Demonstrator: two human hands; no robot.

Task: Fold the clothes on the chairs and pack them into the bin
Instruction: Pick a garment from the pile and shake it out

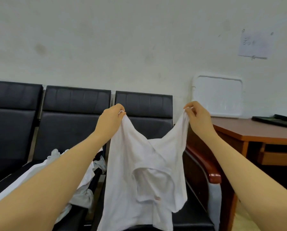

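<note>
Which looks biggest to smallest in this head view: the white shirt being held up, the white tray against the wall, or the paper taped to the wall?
1. White shirt, though it hangs nearest the camera.
2. White tray.
3. Paper, smallest but farthest, so true size is unsure.

A plain white shirt [139, 172], black chairs [72, 122], a reddish-brown desk [256, 132].
</note>
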